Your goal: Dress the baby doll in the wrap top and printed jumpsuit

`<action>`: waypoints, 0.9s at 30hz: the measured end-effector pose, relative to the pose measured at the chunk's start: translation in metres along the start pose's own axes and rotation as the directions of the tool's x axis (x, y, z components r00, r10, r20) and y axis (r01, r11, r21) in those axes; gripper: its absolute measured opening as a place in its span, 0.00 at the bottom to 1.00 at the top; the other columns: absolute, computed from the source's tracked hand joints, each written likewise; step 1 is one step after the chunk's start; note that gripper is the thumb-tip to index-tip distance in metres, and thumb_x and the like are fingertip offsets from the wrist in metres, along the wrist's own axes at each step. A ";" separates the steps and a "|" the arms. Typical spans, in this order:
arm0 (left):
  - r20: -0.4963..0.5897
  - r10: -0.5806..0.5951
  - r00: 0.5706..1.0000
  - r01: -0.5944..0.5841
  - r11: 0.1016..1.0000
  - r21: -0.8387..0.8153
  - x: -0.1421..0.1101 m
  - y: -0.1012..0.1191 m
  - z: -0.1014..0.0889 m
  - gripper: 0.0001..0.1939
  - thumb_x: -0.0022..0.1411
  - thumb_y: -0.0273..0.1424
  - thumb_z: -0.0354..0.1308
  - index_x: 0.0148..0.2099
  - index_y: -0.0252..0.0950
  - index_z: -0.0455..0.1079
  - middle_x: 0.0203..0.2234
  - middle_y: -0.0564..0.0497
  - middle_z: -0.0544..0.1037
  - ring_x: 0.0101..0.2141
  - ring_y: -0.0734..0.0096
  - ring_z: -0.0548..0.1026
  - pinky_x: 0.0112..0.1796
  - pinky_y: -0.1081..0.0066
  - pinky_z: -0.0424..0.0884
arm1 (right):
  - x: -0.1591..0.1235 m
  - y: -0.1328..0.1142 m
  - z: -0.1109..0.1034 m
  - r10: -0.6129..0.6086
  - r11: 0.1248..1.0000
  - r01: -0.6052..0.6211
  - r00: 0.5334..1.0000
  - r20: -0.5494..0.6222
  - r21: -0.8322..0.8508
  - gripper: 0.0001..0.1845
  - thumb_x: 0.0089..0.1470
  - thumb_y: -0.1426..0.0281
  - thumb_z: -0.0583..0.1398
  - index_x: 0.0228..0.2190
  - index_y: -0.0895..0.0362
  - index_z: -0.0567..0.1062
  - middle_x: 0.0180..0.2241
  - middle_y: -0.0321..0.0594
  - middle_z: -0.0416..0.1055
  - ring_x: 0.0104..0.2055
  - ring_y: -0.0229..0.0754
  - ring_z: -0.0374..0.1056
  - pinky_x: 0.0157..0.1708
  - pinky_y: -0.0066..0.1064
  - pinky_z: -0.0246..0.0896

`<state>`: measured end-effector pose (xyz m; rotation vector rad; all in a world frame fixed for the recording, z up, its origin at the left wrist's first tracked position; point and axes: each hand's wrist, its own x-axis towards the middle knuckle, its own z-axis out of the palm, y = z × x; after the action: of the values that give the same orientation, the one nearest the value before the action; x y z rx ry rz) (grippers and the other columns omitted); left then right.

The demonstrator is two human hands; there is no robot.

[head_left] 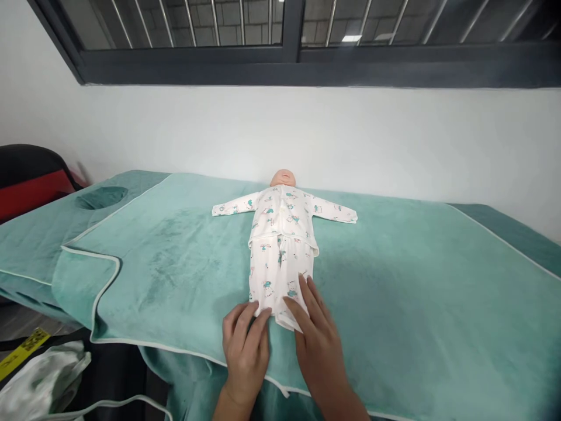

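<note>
A baby doll [283, 177] lies on its back, its head toward the wall and its arms spread. It wears a white printed long-sleeved top [283, 211] and matching trousers [265, 269]. My left hand [246, 345] has its bent fingers closed on the hem of the trouser leg on the left. On the other leg, near its hem, rests my right hand [319, 339], fingers stretched out and slightly apart. Neither of the doll's feet shows.
A green plush cover [184, 263] with pale piping spreads over the bed, its front edge hanging down. Crumpled pale cloth [46, 374] and a yellow strip [21, 354] lie lower left. A black and red object [37, 181] stands at far left. Behind are a white wall and barred window.
</note>
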<state>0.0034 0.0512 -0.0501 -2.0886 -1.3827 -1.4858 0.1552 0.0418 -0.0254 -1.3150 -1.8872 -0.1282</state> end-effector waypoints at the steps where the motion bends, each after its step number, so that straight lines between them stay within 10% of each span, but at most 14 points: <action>1: -0.005 0.004 1.000 -0.004 1.000 0.007 -0.001 0.000 0.000 0.20 0.57 0.15 0.57 0.48 0.39 0.73 0.42 0.44 0.74 0.46 0.60 0.70 0.44 0.60 0.71 | 0.001 -0.002 0.002 -0.011 1.000 0.011 1.000 -0.003 0.001 0.26 0.57 0.84 0.49 0.52 0.50 0.69 0.64 0.42 0.56 0.68 0.52 0.46 0.56 0.52 0.63; 18: -0.075 -0.006 0.997 0.010 0.998 0.054 -0.009 0.000 0.007 0.17 0.57 0.13 0.53 0.41 0.36 0.75 0.39 0.43 0.76 0.41 0.60 0.69 0.42 0.60 0.68 | -0.001 0.025 -0.022 -0.201 0.974 0.171 0.957 0.208 0.151 0.30 0.59 0.80 0.49 0.61 0.52 0.61 0.68 0.42 0.46 0.68 0.56 0.43 0.59 0.50 0.59; 27: -0.123 -0.214 0.969 0.219 0.975 0.026 -0.011 0.003 0.014 0.16 0.60 0.18 0.57 0.48 0.36 0.72 0.36 0.46 0.69 0.38 0.68 0.71 0.39 0.68 0.69 | -0.015 0.030 -0.023 -0.146 0.976 0.129 0.985 0.089 0.174 0.30 0.62 0.76 0.50 0.63 0.47 0.57 0.65 0.34 0.54 0.65 0.47 0.52 0.61 0.39 0.56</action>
<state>0.0142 0.0524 -0.0645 -1.8401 -1.6216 -1.6210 0.1943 0.0328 -0.0308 -1.0950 -2.0277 0.0264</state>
